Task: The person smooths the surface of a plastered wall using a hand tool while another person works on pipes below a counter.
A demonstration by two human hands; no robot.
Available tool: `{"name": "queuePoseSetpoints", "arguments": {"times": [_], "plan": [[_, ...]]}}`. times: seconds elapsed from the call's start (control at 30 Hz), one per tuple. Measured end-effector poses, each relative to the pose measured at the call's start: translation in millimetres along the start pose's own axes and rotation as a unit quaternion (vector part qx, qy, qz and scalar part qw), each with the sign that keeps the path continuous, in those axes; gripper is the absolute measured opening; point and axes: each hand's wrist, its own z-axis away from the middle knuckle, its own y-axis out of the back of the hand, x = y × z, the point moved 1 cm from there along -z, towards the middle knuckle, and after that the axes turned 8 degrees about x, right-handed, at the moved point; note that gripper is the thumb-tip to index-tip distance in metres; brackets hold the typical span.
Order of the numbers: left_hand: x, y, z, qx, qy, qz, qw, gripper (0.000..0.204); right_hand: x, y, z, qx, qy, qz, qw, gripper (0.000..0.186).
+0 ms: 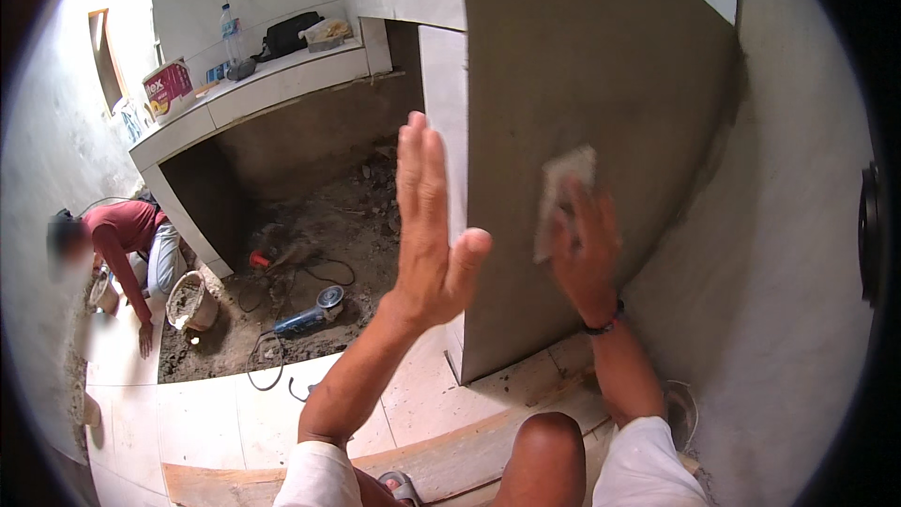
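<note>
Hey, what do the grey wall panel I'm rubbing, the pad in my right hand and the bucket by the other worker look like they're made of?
Grey wall panel: probably fresh cement render, matt, even grey, no joints. Pad under the right hand: likely a sponge or foam float, pale and rough-looking, though blurred. Bucket: seems plastic, whitish, smeared with grey mortar. The left hand rests on the pale edge tile, glossy, apparently ceramic.

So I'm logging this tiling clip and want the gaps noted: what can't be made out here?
- Head view: right hand covers part of the grey pad; its grip is unclear.
- Left hand hides part of the pale tile edge.
- Grey wall panel hides what lies behind it.
- Bucket contents too small.
</note>
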Motion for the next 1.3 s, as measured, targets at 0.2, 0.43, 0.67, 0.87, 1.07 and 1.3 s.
{"name": "queuePoseSetpoints", "arguments": {"times": [0.2, 0.43, 0.67, 0.87, 1.07, 1.3], "plan": [[-1.1, -14.9, 18.5, -0.040, 0.041, 0.074, 0.996, 0.083, 39.0, 28.3, -97.8, 0.131, -0.078, 0.004, 0.988, 0.038], [-4.9, 0.0, 14.7, -0.032, 0.054, 0.152, 0.986, 0.083, -72.9, 11.6, -169.0, 0.059, 0.044, -0.030, 0.997, 0.040], [1.2, -4.0, 13.9, -0.026, 0.065, 0.160, 0.985, 0.083, 24.4, 10.7, 9.1, -0.013, -0.081, 0.022, 0.996, 0.042], [-2.5, 5.1, 11.6, -0.034, 0.073, 0.135, 0.988, 0.083, 28.2, 16.7, -121.5, 0.124, -0.155, -0.091, 0.976, 0.041], [-14.3, 13.4, 12.5, -0.026, 0.088, 0.201, 0.975, 0.084, -83.5, 3.1, -149.7, 0.035, -0.010, -0.043, 0.998, 0.039], [-3.4, -0.6, 10.3, -0.022, 0.077, 0.181, 0.980, 0.084, 34.4, 11.3, 40.4, -0.036, -0.136, 0.012, 0.990, 0.043]]}}
